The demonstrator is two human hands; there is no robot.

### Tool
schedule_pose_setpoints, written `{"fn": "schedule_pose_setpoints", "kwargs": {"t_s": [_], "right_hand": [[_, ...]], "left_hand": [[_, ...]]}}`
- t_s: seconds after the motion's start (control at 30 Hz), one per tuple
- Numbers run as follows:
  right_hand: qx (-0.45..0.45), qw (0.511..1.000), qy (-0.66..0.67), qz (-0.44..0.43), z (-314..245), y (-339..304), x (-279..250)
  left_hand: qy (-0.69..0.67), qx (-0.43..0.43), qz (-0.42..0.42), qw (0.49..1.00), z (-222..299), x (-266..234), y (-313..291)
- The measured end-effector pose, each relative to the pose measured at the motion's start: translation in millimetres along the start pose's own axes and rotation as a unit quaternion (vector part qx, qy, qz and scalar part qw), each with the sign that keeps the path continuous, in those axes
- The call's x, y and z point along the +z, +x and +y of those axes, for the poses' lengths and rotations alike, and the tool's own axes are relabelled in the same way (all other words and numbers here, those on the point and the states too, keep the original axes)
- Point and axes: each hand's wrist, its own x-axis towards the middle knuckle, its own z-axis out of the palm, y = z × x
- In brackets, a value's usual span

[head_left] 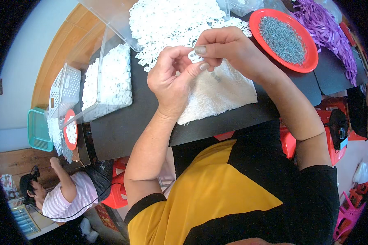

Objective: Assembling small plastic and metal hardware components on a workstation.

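Note:
Above a pale cloth [225, 98] on the dark table, my two hands meet at a small white plastic piece [195, 57] with openings in it. My left hand [167, 79] pinches the piece between thumb and fingers. The right hand [231, 47] is closed too, its thumb and fingertips at the piece's upper edge; whatever it pinches is hidden. Just beyond my hands spreads a big heap of similar white pieces [171, 24]. Right of it, a red plate [310, 66] holds many small grey metal pins or screws [282, 40].
Clear bins of white pieces [110, 77] stand at the left, with a white perforated basket [65, 90] and a green basket [39, 130] beyond. Purple strips [327, 36] lie at the far right. Another person [71, 192] sits at the lower left; red stools [118, 190] stand nearby.

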Motion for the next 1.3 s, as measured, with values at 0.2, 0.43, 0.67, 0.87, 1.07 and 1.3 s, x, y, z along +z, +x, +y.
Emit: {"fn": "schedule_pose_setpoints", "kwargs": {"t_s": [0.2, 0.43, 0.67, 0.87, 1.07, 1.3], "right_hand": [[0.009, 1.0, 0.011, 0.008, 0.7, -1.2, 4.0], [0.01, 1.0, -0.012, 0.012, -0.4, -0.6, 6.1], [0.064, 0.997, 0.026, 0.016, -3.2, -6.9, 9.7], [0.066, 0.997, 0.024, 0.037, -0.3, -8.7, 13.5], [0.051, 0.994, 0.07, 0.072, 4.7, -8.4, 20.0], [0.098, 0.984, 0.138, 0.057, 8.7, -6.6, 17.9]], "left_hand": [[0.015, 0.013, 0.001, 1.0, -0.3, -1.1, -0.3], [0.039, 0.04, 0.003, 0.998, 2.5, -0.8, 1.3], [0.04, 0.023, 0.009, 0.999, 5.6, 0.6, 1.2], [0.034, 0.032, 0.0, 0.999, 7.7, -1.7, 0.3], [0.008, -0.006, -0.029, 1.0, 8.5, -6.0, -0.9], [-0.026, 0.025, -0.005, 0.999, -1.3, -3.0, 1.4]]}}
